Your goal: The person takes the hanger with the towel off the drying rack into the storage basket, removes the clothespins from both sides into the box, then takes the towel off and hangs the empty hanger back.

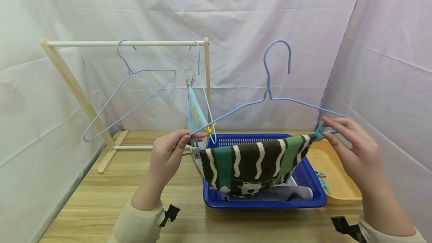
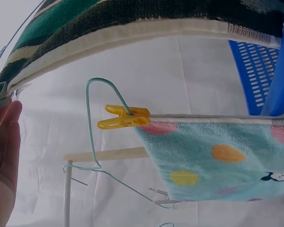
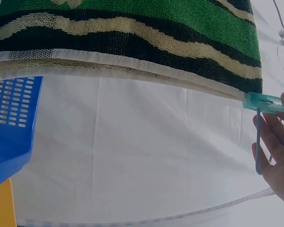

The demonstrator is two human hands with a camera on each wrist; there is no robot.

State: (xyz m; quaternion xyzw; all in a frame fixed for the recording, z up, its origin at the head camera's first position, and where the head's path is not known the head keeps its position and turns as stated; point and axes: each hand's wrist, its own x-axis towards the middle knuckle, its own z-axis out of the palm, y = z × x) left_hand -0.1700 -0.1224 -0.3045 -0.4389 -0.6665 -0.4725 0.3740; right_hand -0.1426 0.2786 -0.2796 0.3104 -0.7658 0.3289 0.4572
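A blue wire clothes hanger [image 1: 233,112] is held up over the blue basket, its hook on top. Folded over its lower bar hangs a dark towel [image 1: 258,160] with green bands and wavy cream stripes. My left hand [image 1: 168,151] pinches the hanger's left corner, beside a grey clothespin [image 1: 195,148] that clips the towel's left end. At the right end, my right hand [image 1: 354,151] pinches a teal clothespin [image 3: 262,102] on the towel's edge, with the hanger's corner loop against the fingers.
A blue basket [image 1: 263,204] with grey cloth inside stands below the towel. Behind it, a yellow tray [image 1: 344,198] contains clothespins [image 1: 324,186]. On the left, a wooden rack [image 1: 128,43] carries another blue hanger [image 1: 111,98] and a green one with a spotted towel [image 2: 213,161] clipped by a yellow clothespin [image 2: 123,118].
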